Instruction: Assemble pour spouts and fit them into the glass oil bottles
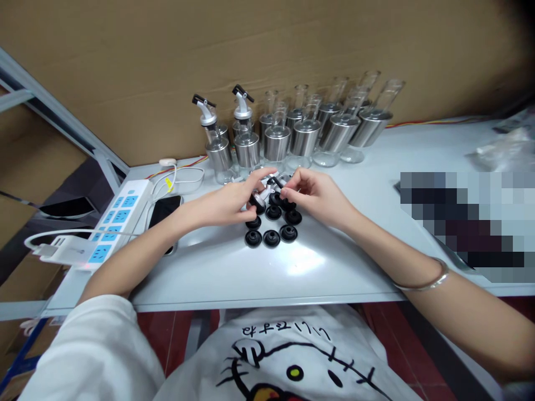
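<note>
One spout [265, 194] slants toward the frame's upper right, base pinched by our nearer left hand [234, 201]; our right hand's [320, 196] grip we cannot tell.

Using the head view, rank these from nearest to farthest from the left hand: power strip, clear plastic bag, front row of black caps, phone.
From the left hand:
1. Front row of black caps, just on its near side
2. Phone, to its left, partly under the forearm
3. Power strip, farther left
4. Clear plastic bag, far right
</note>
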A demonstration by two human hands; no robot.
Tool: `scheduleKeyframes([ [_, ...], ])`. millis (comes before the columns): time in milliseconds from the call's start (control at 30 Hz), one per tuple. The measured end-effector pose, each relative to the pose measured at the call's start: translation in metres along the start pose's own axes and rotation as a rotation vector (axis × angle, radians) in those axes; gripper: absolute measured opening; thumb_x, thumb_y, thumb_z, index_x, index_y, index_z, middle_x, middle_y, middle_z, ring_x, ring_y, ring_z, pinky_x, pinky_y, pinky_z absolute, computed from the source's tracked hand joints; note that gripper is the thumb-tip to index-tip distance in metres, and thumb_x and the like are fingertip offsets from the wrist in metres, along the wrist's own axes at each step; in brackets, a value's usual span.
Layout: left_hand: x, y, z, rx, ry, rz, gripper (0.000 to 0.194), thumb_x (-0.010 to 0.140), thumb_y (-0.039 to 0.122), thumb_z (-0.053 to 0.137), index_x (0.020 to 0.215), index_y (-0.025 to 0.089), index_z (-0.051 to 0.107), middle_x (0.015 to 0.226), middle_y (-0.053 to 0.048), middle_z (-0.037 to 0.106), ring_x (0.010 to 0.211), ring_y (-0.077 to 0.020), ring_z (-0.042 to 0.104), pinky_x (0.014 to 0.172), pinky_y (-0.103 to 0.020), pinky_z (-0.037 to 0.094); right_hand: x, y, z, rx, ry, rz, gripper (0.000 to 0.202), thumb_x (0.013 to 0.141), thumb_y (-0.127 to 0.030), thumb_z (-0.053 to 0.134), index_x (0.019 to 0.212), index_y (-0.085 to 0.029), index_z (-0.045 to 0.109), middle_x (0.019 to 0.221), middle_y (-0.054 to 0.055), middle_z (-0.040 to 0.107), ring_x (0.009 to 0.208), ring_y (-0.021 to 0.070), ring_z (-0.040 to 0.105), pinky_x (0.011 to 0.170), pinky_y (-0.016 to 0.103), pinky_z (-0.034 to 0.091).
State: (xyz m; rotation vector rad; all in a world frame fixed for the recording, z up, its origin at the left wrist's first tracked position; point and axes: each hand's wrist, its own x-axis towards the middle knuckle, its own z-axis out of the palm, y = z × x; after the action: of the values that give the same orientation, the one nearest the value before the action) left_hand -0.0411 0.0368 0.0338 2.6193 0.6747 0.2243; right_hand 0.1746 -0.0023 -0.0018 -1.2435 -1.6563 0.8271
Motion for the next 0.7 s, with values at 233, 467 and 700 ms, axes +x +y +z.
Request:
scheduleKeyframes([
  [233, 0.0002, -0.0005, 0.0004, 0.02, 0.016, 0.023, 0.076, 0.078, 0.013, 0.05, 0.144, 0.021, 0.012, 0.108, -0.01, 0.061, 0.078, -0.0143, 0.061, 0.074, -0.027, 0.048, -0.0004, 0.0017, 0.0035, 0.015, -0.051, -0.006, 0.017, 0.071, -0.028, 0.062, 0.065, -0.019, 0.049, 0.063, -0.001, 0.058, 0.056, 0.0106, 0.047, 0.054, 0.026, 0.037],
  [467, 0.002, -0.0006, 0.0008, 0.081, -0.029, 0.023, 0.069, 0.077, 0.013, 0.048, 0.141, 0.019, 0.024, 0.108, -0.009, 0.061, 0.073, -0.0128, 0.06, 0.066, -0.022, 0.046, -0.0007, 0.0057, 0.0041, 0.028, -0.092, 0.001, 0.019, 0.071, -0.031, 0.063, 0.065, -0.019, 0.049, 0.06, -0.002, 0.055, 0.054, 0.011, 0.046, 0.052, 0.026, 0.035],
  [700, 0.0027, 0.0037, 0.0001, 0.074, -0.038, 0.057, 0.063, 0.078, 0.012, 0.047, 0.138, 0.019, 0.031, 0.113, -0.009, 0.061, 0.085, -0.0161, 0.062, 0.074, -0.025, 0.048, -0.0015, 0.0, 0.004, 0.051, -0.093, -0.029, 0.021, 0.072, -0.035, 0.068, 0.081, -0.018, 0.058, 0.063, -0.002, 0.057, 0.058, 0.0119, 0.049, 0.055, 0.026, 0.039],
])
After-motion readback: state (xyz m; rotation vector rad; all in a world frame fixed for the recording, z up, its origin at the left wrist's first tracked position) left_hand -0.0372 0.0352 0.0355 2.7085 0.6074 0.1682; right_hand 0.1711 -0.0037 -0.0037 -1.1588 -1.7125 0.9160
